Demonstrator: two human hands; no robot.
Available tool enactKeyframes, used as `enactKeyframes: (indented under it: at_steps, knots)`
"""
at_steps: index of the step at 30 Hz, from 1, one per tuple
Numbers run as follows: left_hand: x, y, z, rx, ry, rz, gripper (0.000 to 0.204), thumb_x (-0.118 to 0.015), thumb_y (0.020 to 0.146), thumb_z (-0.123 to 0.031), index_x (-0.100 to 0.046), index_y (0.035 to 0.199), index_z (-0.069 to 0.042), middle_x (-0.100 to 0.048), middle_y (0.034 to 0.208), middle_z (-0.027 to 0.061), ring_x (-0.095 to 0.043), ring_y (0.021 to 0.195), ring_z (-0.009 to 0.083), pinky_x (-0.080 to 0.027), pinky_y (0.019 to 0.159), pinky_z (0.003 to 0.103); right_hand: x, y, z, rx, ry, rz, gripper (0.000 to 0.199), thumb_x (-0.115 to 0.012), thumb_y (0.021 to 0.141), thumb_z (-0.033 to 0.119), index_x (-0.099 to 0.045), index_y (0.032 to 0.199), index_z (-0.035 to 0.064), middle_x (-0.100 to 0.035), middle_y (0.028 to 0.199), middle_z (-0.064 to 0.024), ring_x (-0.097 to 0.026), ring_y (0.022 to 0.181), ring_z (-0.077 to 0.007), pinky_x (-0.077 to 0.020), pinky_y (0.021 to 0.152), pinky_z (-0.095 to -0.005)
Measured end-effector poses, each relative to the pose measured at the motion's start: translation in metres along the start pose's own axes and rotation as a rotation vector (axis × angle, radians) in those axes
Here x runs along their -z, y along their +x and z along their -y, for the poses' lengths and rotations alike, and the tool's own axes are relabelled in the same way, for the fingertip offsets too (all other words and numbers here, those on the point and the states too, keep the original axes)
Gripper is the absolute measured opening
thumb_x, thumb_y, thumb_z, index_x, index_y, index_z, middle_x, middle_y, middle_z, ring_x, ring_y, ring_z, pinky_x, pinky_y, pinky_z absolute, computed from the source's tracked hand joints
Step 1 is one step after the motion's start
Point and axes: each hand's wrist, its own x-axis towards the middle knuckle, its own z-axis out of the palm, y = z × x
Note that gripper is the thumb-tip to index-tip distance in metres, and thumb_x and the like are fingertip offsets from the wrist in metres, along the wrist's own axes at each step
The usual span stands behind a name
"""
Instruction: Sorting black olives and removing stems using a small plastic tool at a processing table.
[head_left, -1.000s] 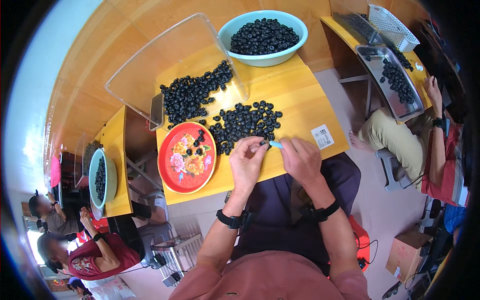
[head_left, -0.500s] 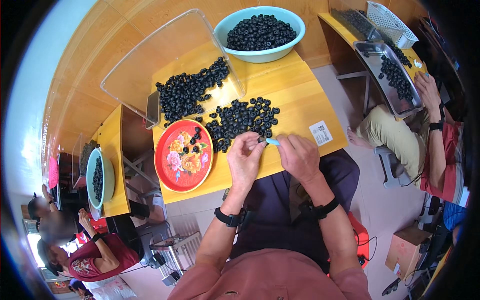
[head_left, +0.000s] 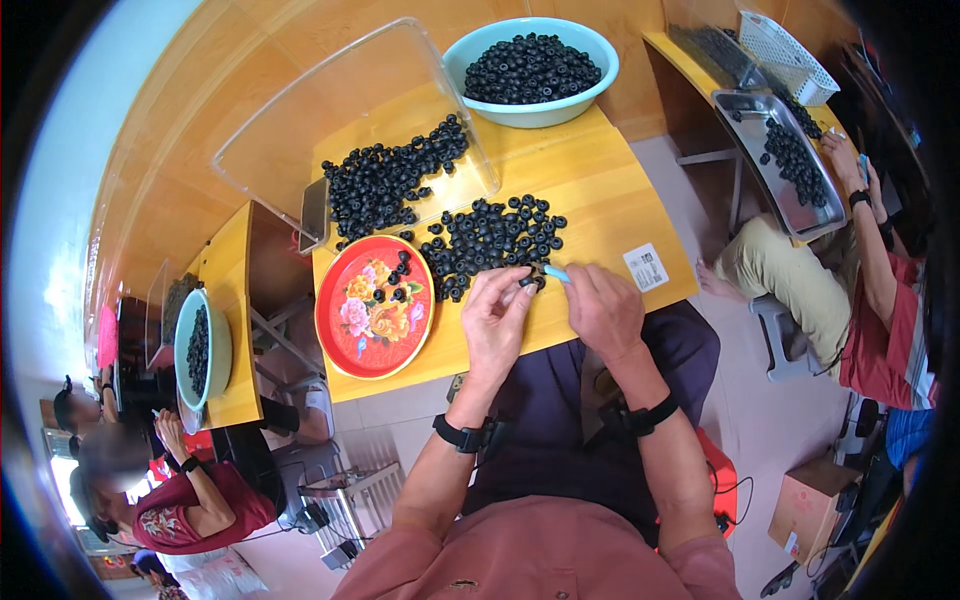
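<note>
My left hand (head_left: 495, 318) pinches a small round black piece (head_left: 531, 283) at the table's near edge. Closed around a slim tool with a light-blue handle (head_left: 556, 273), my right hand (head_left: 605, 308) points the tool's tip at that piece; the tip is too small to make out. Just beyond both hands lies a loose heap of similar black pieces (head_left: 485, 237), many with a ring-shaped hollow. To the left of my left hand is a round red flowered tray (head_left: 338, 300) with several black pieces on it.
On the yellow table (head_left: 600, 190), a clear plastic bin (head_left: 228, 160) lies open toward me with black pieces spilling out. A pale-blue basin (head_left: 452, 62) full of them stands behind. Co-workers sit at tables on both sides; the right one has a metal tray (head_left: 822, 222).
My hands remain together at nearly the same spot, with the blue-handled tool tilted slightly differently. The whole view has shifted a little. At right, the co-worker's hands have moved.
</note>
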Motion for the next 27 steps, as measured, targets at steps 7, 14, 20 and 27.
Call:
enactKeyframes:
  at_steps: [7, 14, 20, 27]
  knots:
    - [0.015, -0.002, -0.021, -0.179, 0.317, -0.075, 0.017, -0.077, 0.092, 0.003, -0.076, 0.108, -0.002, -0.07, 0.108, 0.0103, -0.07, 0.093, 0.0187, -0.057, 0.079, 0.03, 0.001, -0.005, -0.001, -0.024, -0.036, -0.014, 0.009, -0.073, 0.093, 0.016, -0.07, 0.099, 0.0097, -0.062, 0.079, -0.0065, -0.066, 0.069, -0.0276, -0.0513, 0.062, -0.0417]
    - [0.111, 0.017, -0.043, -0.251, 0.916, -0.138, 0.026, -0.077, 0.086, 0.003, -0.075, 0.111, -0.004, -0.071, 0.102, 0.0139, -0.069, 0.091, 0.031, -0.056, 0.085, 0.041, 0.004, -0.003, 0.001, -0.019, 0.009, -0.031, 0.009, -0.073, 0.091, 0.014, -0.069, 0.096, 0.0086, -0.061, 0.079, -0.0067, -0.066, 0.072, -0.0276, -0.052, 0.063, -0.0418]
    - [0.061, 0.018, -0.04, -0.153, 0.801, 0.052, 0.029, -0.083, 0.084, -0.006, -0.074, 0.112, -0.004, -0.069, 0.097, 0.0157, -0.07, 0.09, 0.0333, -0.057, 0.078, 0.043, 0.002, -0.002, 0.0, -0.027, 0.011, -0.037, 0.008, -0.073, 0.09, 0.014, -0.068, 0.094, 0.0085, -0.061, 0.078, -0.0066, -0.067, 0.074, -0.0272, -0.054, 0.064, -0.0413]
    - [0.002, 0.02, -0.02, -0.076, 0.895, 0.172, 0.027, -0.09, 0.081, -0.014, -0.077, 0.101, -0.002, -0.069, 0.09, 0.0147, -0.069, 0.08, 0.0276, -0.057, 0.072, 0.039, 0.001, -0.002, 0.0, -0.036, 0.008, -0.044, 0.009, -0.074, 0.09, 0.015, -0.067, 0.093, 0.009, -0.061, 0.079, -0.0063, -0.067, 0.074, -0.0266, -0.0537, 0.064, -0.0407]
